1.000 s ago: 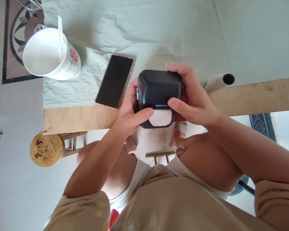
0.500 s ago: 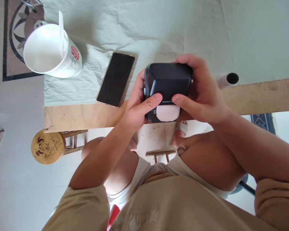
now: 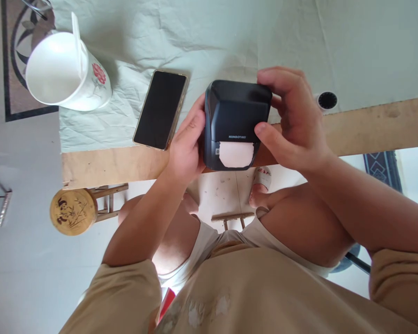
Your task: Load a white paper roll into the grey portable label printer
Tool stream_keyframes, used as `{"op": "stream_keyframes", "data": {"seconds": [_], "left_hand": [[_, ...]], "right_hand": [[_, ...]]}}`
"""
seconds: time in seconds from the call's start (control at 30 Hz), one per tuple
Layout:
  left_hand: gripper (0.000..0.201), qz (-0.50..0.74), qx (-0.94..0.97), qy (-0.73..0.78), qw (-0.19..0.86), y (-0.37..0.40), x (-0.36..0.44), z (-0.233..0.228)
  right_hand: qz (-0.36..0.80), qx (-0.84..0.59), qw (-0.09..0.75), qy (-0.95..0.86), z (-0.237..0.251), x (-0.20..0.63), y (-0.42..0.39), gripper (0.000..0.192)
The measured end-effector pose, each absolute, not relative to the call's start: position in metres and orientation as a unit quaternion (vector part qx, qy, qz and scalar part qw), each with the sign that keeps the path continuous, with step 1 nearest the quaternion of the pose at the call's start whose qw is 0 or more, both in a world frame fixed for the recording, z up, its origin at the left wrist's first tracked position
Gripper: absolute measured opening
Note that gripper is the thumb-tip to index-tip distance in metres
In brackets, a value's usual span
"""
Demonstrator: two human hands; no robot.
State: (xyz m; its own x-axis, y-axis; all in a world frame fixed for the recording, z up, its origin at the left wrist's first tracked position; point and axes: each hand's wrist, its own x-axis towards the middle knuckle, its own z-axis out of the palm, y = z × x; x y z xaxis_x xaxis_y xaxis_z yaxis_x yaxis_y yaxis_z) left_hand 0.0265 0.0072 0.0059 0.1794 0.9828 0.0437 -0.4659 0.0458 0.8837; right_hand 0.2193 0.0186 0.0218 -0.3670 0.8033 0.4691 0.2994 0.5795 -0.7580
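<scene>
Pale-green cloth over wooden table | white tiled floor | both hands grip black printer

Black boxy label printer, upright at the table edge (white paper tab showing in its front slot).

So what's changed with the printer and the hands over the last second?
The left hand slid its thumb off the front of the small black label printer to grip its side; the right hand keeps hold, thumb now beside the white paper. The printer tilted a little more upright. The black smartphone and white flowered cup stayed put.
</scene>
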Motion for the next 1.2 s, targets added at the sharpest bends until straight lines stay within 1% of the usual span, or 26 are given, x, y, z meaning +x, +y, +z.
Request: {"op": "stream_keyframes", "data": {"seconds": [0.1,0.27,0.37,0.43,0.5,0.57,0.7,0.8,0.83,0.87,0.9,1.0,1.03,1.07,1.1,1.13,1.2], "left_hand": [[0.029,0.56,0.415,0.314,0.645,0.007,0.025,0.008],[0.029,0.544,0.384,0.306,0.68,0.008,0.024,0.017],[0.026,0.543,0.362,0.312,0.691,0.01,0.025,0.019],[0.025,0.551,0.341,0.312,0.695,0.011,0.026,0.019],[0.029,0.555,0.323,0.309,0.701,0.011,0.028,0.02],[0.033,0.552,0.325,0.301,0.706,0.009,0.03,0.022],[0.022,0.542,0.362,0.296,0.698,0.005,0.032,0.023],[0.022,0.547,0.364,0.299,0.692,0.003,0.03,0.022],[0.023,0.547,0.364,0.297,0.692,0.003,0.03,0.021],[0.023,0.546,0.366,0.295,0.694,0.003,0.029,0.021],[0.023,0.544,0.368,0.292,0.695,0.003,0.028,0.021],[0.024,0.535,0.381,0.279,0.7,0.005,0.027,0.021],[0.024,0.535,0.384,0.28,0.699,0.005,0.026,0.021],[0.023,0.533,0.387,0.281,0.698,0.005,0.026,0.021],[0.023,0.531,0.389,0.284,0.698,0.005,0.025,0.021],[0.022,0.528,0.391,0.286,0.697,0.005,0.025,0.022],[0.023,0.524,0.397,0.289,0.696,0.005,0.025,0.022]], "right_hand": [[0.287,-0.353,0.411,-0.79,0.022,0.222,0.018,0.052],[0.311,-0.338,0.382,-0.802,0.018,0.224,0.021,0.068],[0.315,-0.346,0.379,-0.798,0.019,0.225,0.022,0.069],[0.275,-0.364,0.389,-0.8,0.023,0.226,0.022,0.067],[0.201,-0.39,0.411,-0.8,0.029,0.225,0.021,0.064],[0.151,-0.415,0.444,-0.78,0.036,0.222,0.019,0.055],[0.191,-0.451,0.516,-0.703,0.046,0.213,0.016,0.02],[0.199,-0.43,0.564,-0.676,0.053,0.207,0.015,0.012],[0.193,-0.434,0.553,-0.684,0.055,0.205,0.015,0.01],[0.18,-0.45,0.518,-0.705,0.058,0.204,0.015,0.008],[0.158,-0.473,0.46,-0.735,0.061,0.203,0.015,0.006],[0.072,-0.534,0.199,-0.819,0.073,0.199,0.013,0.02],[0.051,-0.543,0.123,-0.829,0.077,0.197,0.013,0.024],[0.038,-0.545,0.069,-0.835,0.081,0.196,0.013,0.027],[0.035,-0.545,0.032,-0.837,0.084,0.194,0.013,0.029],[0.038,-0.544,0.013,-0.838,0.087,0.194,0.014,0.029],[0.058,-0.542,0.002,-0.838,0.089,0.193,0.015,0.028]]}}
